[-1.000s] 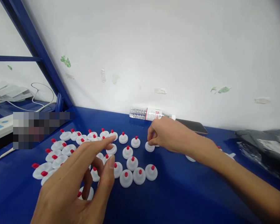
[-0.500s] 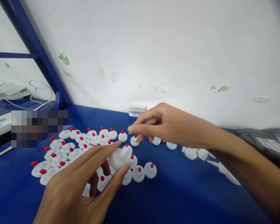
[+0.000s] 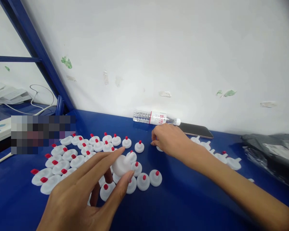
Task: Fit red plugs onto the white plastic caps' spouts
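Between the thumb and fingers of my left hand (image 3: 79, 189) is a white funnel-shaped plastic cap (image 3: 120, 166), its bare spout tilted up to the right, with no red tip on it. My right hand (image 3: 170, 138) is down at the table in front of the water bottle, fingers bent and closed; what they pinch, if anything, is hidden. A white cap (image 3: 159, 149) peeks out under those fingers. Several white caps with red tips, one of them a red-tipped cap (image 3: 143, 181), stand around and beyond my left hand.
Against the wall lie a water bottle (image 3: 156, 117) and a dark phone (image 3: 196, 130). Several untipped white caps (image 3: 233, 163) lie right of my right forearm. A black plastic bag (image 3: 267, 150) is at the far right. A power strip (image 3: 1, 128) and cable are at the left.
My right hand has moved away from near the held cap, slightly right and down to the table, uncovering the bottle and phone. My left hand keeps its hold, nearly still.
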The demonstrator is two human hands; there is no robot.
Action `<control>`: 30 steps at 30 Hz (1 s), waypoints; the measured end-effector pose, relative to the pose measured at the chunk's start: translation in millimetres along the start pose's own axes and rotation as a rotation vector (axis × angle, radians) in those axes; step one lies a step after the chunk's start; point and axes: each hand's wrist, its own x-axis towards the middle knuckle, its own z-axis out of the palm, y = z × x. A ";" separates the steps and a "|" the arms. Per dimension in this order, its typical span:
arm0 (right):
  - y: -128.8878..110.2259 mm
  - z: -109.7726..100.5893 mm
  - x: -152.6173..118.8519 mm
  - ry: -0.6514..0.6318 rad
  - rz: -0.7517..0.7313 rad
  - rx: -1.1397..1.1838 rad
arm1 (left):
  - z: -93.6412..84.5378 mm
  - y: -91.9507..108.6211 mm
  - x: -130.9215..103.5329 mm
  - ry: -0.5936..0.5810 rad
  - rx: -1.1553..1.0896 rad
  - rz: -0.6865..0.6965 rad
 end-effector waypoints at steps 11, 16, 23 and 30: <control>5.8 -11.7 0.3 0.060 -0.057 0.369 | 2.5 2.4 -2.2 -0.033 -0.054 -0.089; 6.9 -37.6 -8.9 -0.021 -0.190 0.796 | 2.7 -0.9 1.7 -0.061 -0.016 -0.018; -9.1 -48.9 -23.7 -0.037 -0.401 1.183 | 0.7 0.4 -0.9 -0.033 0.003 -0.075; -22.8 -44.3 -29.0 -0.172 -0.483 1.347 | -2.3 1.3 0.1 -0.005 0.035 -0.062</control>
